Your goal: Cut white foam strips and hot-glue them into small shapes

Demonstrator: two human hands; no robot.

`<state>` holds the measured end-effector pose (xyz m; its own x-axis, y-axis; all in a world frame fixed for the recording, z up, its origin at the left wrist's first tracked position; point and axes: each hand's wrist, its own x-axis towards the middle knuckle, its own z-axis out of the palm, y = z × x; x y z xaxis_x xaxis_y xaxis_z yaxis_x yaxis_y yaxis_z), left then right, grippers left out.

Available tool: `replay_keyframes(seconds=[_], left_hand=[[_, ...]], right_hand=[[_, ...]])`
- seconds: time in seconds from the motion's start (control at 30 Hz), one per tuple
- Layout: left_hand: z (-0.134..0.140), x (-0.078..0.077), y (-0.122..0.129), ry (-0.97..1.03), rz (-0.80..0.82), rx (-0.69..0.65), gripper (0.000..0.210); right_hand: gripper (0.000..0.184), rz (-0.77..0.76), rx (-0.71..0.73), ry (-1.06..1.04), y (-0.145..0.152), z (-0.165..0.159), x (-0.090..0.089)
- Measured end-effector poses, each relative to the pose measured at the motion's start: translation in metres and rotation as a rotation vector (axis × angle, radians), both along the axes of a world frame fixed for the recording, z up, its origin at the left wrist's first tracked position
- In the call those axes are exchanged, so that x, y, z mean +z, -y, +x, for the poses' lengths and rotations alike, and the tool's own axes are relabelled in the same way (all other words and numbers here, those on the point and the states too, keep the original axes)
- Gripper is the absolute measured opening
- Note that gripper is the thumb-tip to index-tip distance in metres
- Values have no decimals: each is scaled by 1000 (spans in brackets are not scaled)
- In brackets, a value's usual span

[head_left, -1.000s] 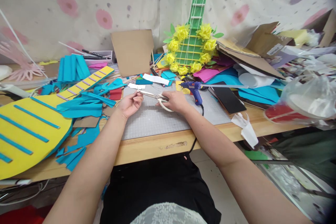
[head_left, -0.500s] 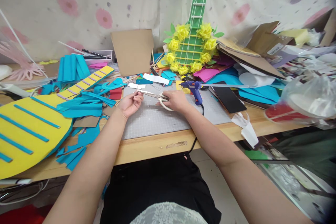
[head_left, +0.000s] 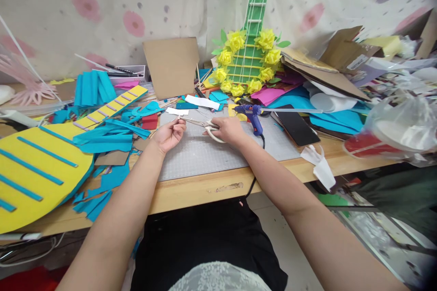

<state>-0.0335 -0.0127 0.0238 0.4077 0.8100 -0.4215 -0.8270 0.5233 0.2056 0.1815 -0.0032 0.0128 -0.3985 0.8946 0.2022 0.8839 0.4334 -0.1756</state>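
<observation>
Over the grey cutting mat [head_left: 191, 159], my right hand [head_left: 229, 130] grips scissors [head_left: 212, 134] with pale handles. Their blades point left and reach the fingertips of my left hand [head_left: 168, 135]. Those fingers are pinched around a small white piece [head_left: 180, 118], too small to make out in detail. Just behind the fingertips lies a white paper strip [head_left: 176, 111], and a longer white strip [head_left: 202, 102] rests beyond it. A blue glue gun [head_left: 253, 118] lies to the right of my right hand.
A yellow guitar-shaped cutout [head_left: 44, 163] and blue paper scraps [head_left: 102, 138] spread over the left. At the back stand a cardboard sheet [head_left: 172, 68] and a green guitar shape [head_left: 252, 32] with yellow flowers. A phone [head_left: 297, 126] and a bagged red cup [head_left: 372, 143] are on the right.
The view has shifted very slightly. Both hands and the scissors keep nearly the same position, with the blades still at the left fingertips.
</observation>
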Motion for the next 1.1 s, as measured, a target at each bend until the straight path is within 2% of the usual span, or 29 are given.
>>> replay_keyframes(seconds=[0.53,1.1], left_hand=[[-2,-4,0,-7,33,-57,23],[1,-2,1,-32,23,-54,23]], right_hand=[[42,51,75,-5,-5,4,-4],[42,69,46,20,-4,4,-4]])
